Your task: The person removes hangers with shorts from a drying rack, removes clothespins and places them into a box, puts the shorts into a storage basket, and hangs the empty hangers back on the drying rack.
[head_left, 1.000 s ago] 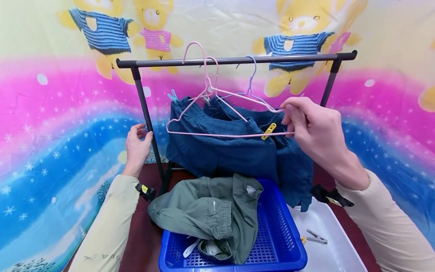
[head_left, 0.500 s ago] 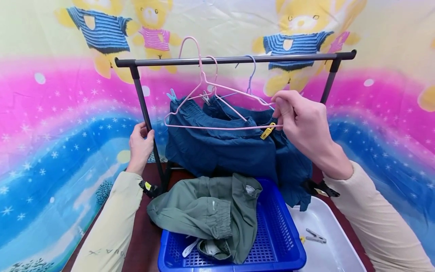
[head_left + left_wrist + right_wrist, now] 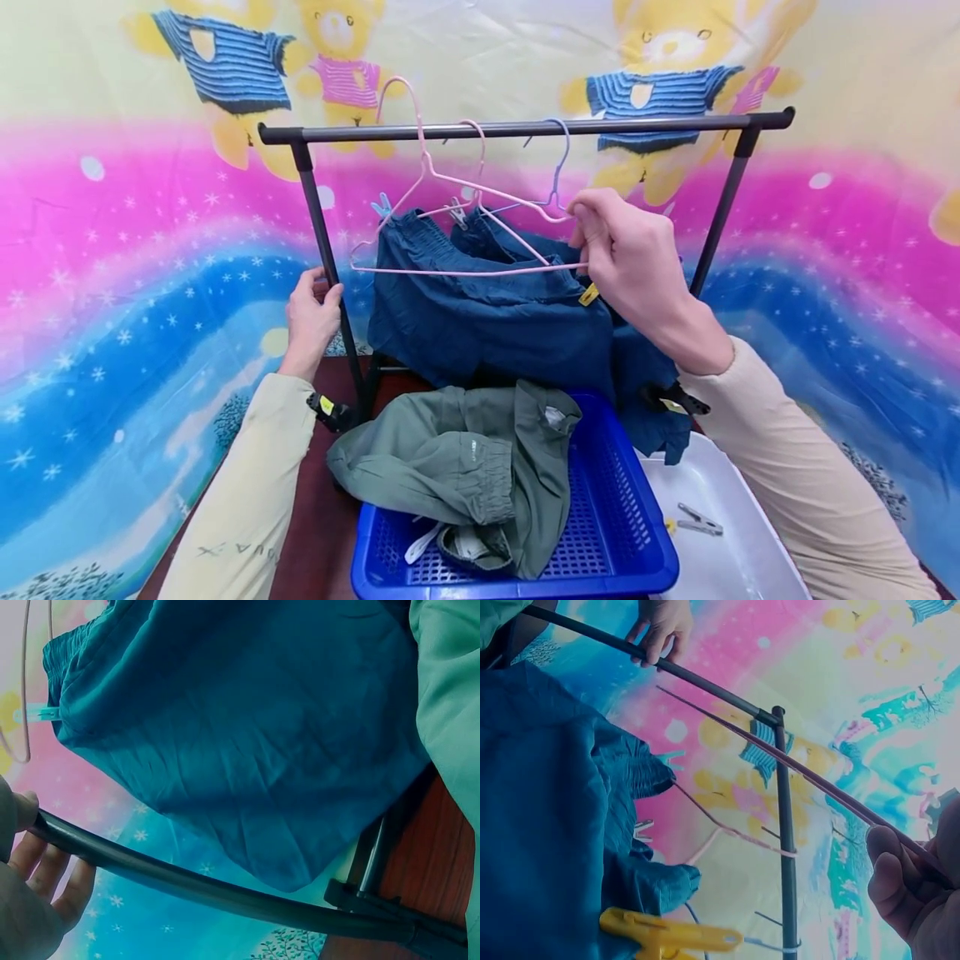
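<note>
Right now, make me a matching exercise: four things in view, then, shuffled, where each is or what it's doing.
1. Left hand
2. Right hand
3. Green garment
4. Light-blue clip

A. On a dark blue garment
B. Spilling over the blue basket
C. Holding a rack upright
D. Holding a pink hanger

Pairs: 1-C, 2-D, 3-B, 4-A

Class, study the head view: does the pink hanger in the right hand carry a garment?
No, the pink hanger is bare, with a dark blue garment hanging behind it.
</note>
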The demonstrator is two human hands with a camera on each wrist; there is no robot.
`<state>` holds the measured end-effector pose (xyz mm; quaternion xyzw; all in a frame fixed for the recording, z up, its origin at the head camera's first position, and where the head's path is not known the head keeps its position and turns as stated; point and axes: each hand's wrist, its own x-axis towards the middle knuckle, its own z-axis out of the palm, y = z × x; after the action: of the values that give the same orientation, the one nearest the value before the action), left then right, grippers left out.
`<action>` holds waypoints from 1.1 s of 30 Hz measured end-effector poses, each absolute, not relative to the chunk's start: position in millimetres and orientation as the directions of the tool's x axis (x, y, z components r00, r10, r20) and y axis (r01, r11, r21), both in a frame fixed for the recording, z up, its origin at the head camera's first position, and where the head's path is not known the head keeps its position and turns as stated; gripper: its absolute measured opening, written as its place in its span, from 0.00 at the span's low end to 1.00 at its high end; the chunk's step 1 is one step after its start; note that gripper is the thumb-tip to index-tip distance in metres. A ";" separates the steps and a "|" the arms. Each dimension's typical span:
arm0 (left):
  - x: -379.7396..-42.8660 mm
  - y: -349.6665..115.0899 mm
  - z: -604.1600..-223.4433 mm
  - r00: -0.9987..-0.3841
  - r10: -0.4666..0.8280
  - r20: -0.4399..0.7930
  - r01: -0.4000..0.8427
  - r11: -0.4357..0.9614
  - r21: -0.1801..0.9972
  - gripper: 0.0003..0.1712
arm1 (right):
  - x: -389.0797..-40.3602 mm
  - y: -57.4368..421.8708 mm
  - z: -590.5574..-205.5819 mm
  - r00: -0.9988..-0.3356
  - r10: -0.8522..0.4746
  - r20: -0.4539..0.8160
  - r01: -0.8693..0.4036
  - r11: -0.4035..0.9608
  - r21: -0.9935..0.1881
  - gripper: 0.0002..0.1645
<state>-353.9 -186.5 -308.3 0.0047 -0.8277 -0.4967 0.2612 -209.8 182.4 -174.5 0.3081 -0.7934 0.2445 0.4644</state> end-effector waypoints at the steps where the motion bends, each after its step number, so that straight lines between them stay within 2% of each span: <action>1: -354.3 -186.7 -308.0 -0.865 -0.266 0.426 0.250 0.508 0.825 0.23 | -210.6 180.8 -174.4 -0.383 -0.264 0.885 -0.718 0.688 -0.105 0.09; 9: -355.6 -188.2 -308.3 -0.873 -0.257 0.414 0.240 0.512 0.825 0.23 | -213.0 167.4 -172.2 -0.408 -0.257 0.876 -0.711 0.691 -0.128 0.10; 17: -355.0 -188.8 -308.5 -0.878 -0.246 0.410 0.235 0.525 0.818 0.23 | -225.2 158.6 -172.7 -0.401 -0.253 0.881 -0.704 0.700 -0.120 0.10; 28: -354.6 -188.6 -309.4 -0.877 -0.247 0.413 0.239 0.522 0.819 0.24 | -235.9 141.0 -177.4 -0.468 -0.292 0.834 -0.707 0.690 -0.155 0.09; 33: -355.2 -189.4 -310.2 -0.876 -0.251 0.411 0.234 0.523 0.820 0.23 | -237.5 133.7 -181.7 -0.439 -0.325 0.837 -0.719 0.686 -0.111 0.10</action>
<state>-355.2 -189.4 -310.2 0.0052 -0.8365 -0.4883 0.2486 -237.5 133.7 -181.7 0.3201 -0.8156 0.2332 0.4218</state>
